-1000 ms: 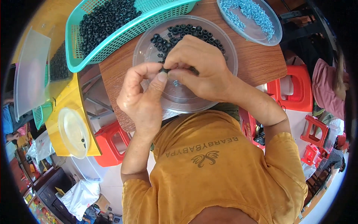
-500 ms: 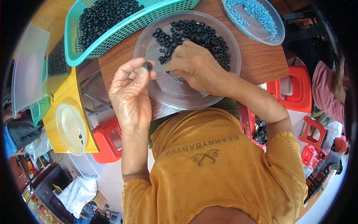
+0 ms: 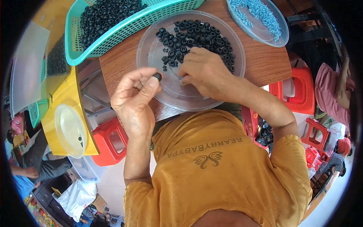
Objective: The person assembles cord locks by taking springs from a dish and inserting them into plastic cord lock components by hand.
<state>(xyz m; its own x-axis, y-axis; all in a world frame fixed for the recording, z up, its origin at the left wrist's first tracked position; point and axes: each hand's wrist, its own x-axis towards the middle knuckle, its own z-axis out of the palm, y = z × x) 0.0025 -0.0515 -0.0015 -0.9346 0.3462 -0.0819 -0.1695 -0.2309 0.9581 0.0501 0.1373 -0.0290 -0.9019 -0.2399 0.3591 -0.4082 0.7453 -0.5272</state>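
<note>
My left hand (image 3: 137, 99) pinches a small round black cap-like piece (image 3: 157, 76) between thumb and forefinger, over the near left rim of a shallow clear round tray (image 3: 172, 96). Inside that tray my right hand (image 3: 207, 70) reaches down with fingertips drawn together by a few tiny shiny bits (image 3: 181, 78). What those fingertips hold, if anything, is too small and covered to make out. Many loose black hollow pieces (image 3: 206, 38) lie beyond the right hand, in the far half of the tray.
A turquoise basket (image 3: 113, 44) heaped with black pieces stands far left on the wooden table (image 3: 264, 72). Far right is a clear dish of shiny blue pieces (image 3: 264, 19). Red stools (image 3: 300, 90) flank the table. A yellow table (image 3: 56, 125) holds a round lid (image 3: 70, 125).
My right hand has shifted nearer and slightly right, toward the shiny bits. The left hand, still pinching the black piece, has moved a little right and nearer. A person shows more at far left.
</note>
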